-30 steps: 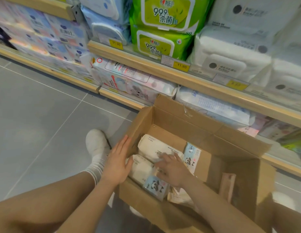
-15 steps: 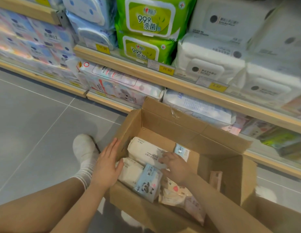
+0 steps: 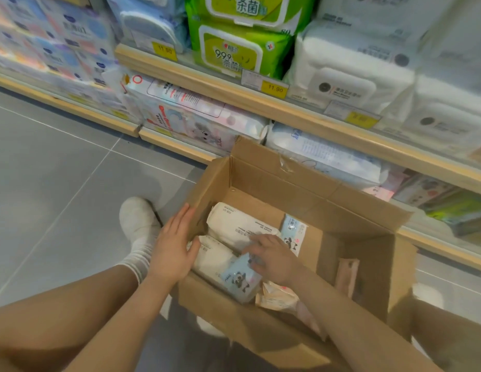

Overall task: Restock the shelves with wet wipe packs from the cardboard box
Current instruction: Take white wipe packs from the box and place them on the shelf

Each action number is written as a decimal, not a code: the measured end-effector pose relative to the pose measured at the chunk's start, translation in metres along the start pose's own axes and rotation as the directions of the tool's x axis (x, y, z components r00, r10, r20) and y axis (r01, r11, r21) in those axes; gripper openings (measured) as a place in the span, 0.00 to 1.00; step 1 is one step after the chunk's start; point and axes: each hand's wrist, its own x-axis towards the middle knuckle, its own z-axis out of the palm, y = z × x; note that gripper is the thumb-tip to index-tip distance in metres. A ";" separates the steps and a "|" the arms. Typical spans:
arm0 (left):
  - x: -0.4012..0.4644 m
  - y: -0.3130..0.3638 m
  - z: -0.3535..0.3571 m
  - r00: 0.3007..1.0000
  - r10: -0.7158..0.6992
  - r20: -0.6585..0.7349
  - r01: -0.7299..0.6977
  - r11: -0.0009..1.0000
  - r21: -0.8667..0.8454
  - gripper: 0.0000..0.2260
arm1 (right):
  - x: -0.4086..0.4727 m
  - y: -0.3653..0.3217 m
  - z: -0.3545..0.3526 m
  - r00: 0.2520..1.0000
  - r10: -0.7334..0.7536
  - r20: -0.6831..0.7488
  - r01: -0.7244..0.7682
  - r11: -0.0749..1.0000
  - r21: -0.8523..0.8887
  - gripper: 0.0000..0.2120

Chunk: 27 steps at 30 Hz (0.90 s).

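Progress: early by the look of it; several packs remain in the cardboard box (image 3: pixel 261 167), none in transit to the shelves (image 3: pixel 207 81).
Left to do: lift packs out, place them on shelves.
Left hand (image 3: pixel 172 248): flat, fingers straight, pressed against the box's left wall.
Right hand (image 3: pixel 274 257): inside the box, fingers curled onto the blue panda pack (image 3: pixel 240 281); firm grip uncertain.
White packs (image 3: pixel 234 226): lying beside and just beyond that hand.
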 end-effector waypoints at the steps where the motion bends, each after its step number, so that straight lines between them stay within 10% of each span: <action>1: 0.000 0.000 0.000 1.000 0.004 0.002 -0.004 1.000 0.004 0.29 | -0.005 0.004 -0.003 0.999 0.021 -0.035 -0.020 1.000 0.021 0.15; 12: 0.001 0.003 0.001 1.000 -0.013 0.009 0.013 1.000 0.020 0.30 | -0.016 0.022 -0.032 0.987 0.157 -0.028 -0.158 0.986 -0.042 0.14; 27: 0.005 0.002 -0.001 1.000 0.005 0.002 -0.005 0.998 -0.055 0.30 | 0.072 0.001 0.005 0.941 0.337 0.032 -0.327 0.928 -0.180 0.53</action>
